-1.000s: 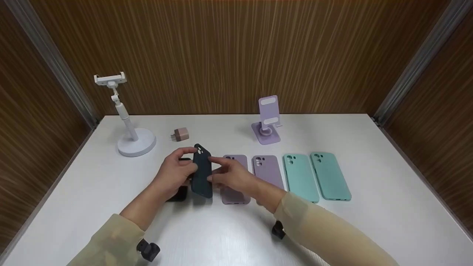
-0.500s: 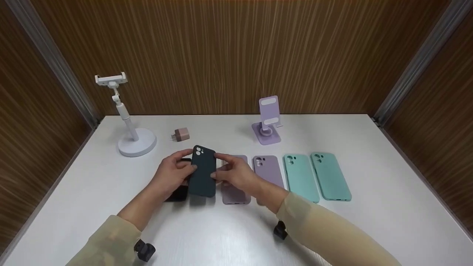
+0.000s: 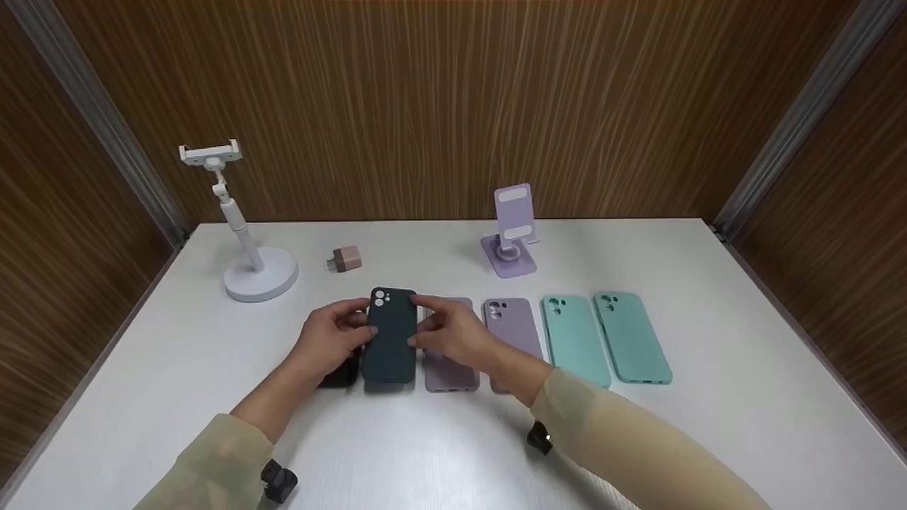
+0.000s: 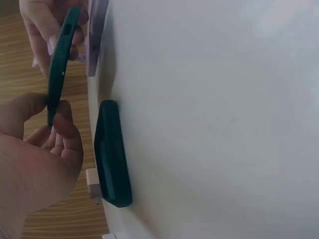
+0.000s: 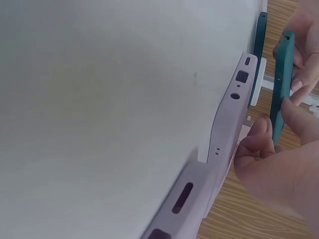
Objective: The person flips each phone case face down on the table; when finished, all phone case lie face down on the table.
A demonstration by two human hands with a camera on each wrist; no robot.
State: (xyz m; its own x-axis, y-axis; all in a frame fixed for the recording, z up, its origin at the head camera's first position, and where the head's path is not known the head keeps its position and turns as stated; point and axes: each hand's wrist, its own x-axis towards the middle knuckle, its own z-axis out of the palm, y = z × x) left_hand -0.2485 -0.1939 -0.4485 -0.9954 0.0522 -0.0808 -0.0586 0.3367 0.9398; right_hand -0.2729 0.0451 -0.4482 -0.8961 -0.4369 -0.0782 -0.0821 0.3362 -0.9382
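Observation:
A dark green phone case (image 3: 391, 340) with camera holes at its upper left is held just above the table, its back toward the head camera. My left hand (image 3: 330, 340) pinches its left edge between thumb and fingers. The right hand (image 3: 457, 334) grips the opposite edge the same way. Both wrist views show the raised case (image 4: 61, 64) edge-on, apart from the tabletop. Under and beside the left hand lies a second dark case (image 4: 112, 154), mostly covered in the head view. Right of the held case, a purple phone case (image 3: 451, 375) lies partly behind the right hand.
Another purple case (image 3: 514, 322) and two mint green cases, one (image 3: 577, 340) left of the other (image 3: 633, 338), continue the row rightward. Behind stand a white phone stand (image 3: 260, 275), a pink charger plug (image 3: 346, 258) and a purple phone stand (image 3: 511, 234). Wood-grain panels enclose the table.
The held case has turned from a slanted, narrow view to nearly facing the head camera, and its top has come down slightly. Both hands keep their grip on its edges.

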